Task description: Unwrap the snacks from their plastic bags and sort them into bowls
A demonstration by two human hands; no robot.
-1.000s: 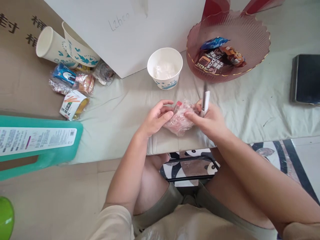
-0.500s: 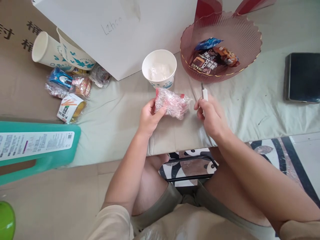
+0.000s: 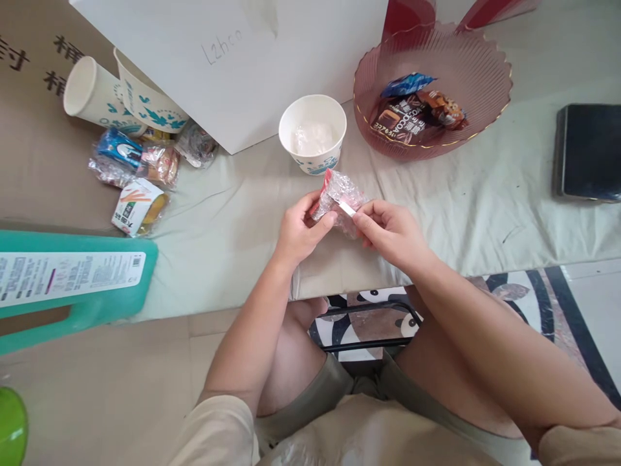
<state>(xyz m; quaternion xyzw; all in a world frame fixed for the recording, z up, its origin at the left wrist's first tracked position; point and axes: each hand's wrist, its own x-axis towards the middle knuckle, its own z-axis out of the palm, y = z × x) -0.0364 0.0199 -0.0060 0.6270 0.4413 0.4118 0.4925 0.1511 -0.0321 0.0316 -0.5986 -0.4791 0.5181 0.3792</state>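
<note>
Reaching over one table (image 3: 466,220), I have my left hand (image 3: 301,236) and my right hand (image 3: 395,236) close together. One white box (image 3: 242,65) stands beyond them, ahead and to the left. One brown carton (image 3: 33,168) is farther out past my left hand, and one teal jug (image 3: 101,312) lies nearer to me on that same side. One pink bowl (image 3: 478,71) sits ahead of my right hand, and one black box (image 3: 589,149) lies well off to its right. Paper cups number three: two cups (image 3: 158,107) beyond my left hand, by the carton, and a third cup (image 3: 315,162) just ahead of both hands, clear plastic inside it. Beyond my left hand are at least four small packets (image 3: 140,207); in the bowl I make out three sweets (image 3: 395,123), blue, brown and orange. One red-and-clear wrapper (image 3: 348,188) is between my hands, pinched by my left thumb and fingers. One white-handled knife (image 3: 347,208), the smallest thing, is gripped narrowly in my right fingertips, lying against the wrapper.
</note>
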